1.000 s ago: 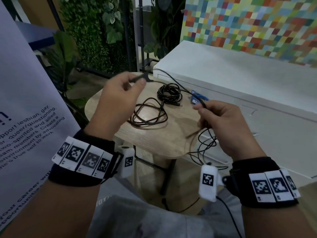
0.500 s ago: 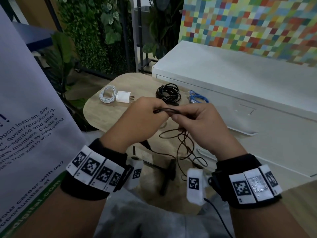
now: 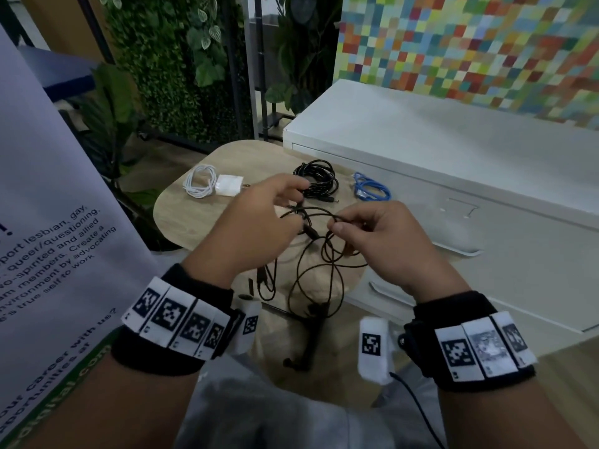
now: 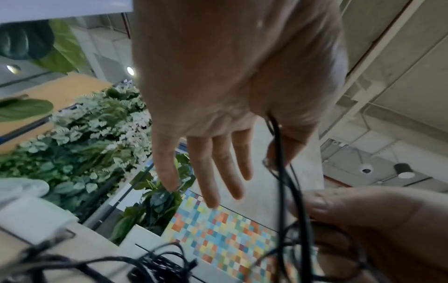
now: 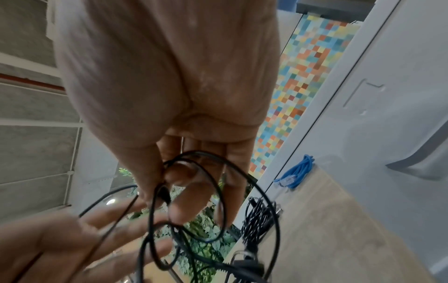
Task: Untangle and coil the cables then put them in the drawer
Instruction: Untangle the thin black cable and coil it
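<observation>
A thin black cable (image 3: 324,264) hangs in tangled loops between my hands above the near edge of the round wooden table (image 3: 181,218). My left hand (image 3: 296,205) has its four fingers (image 4: 206,172) spread straight, with the cable (image 4: 281,172) caught at the thumb. My right hand (image 3: 337,222) pinches several loops of the cable (image 5: 218,191) between thumb and fingers (image 5: 184,206). The white cabinet's drawers (image 3: 486,286) at the right are closed.
A coiled white cable (image 3: 199,181) with a white charger (image 3: 228,186), a coiled black cable (image 3: 316,181) and a blue cable (image 3: 369,191) lie on the table's far side. A printed banner (image 3: 48,238) stands close on the left, with plants (image 3: 168,59) behind.
My hands, wide apart a second ago, came together over the cable and have now drawn slightly apart. The left fingers have spread open. The loops hang lower off the table.
</observation>
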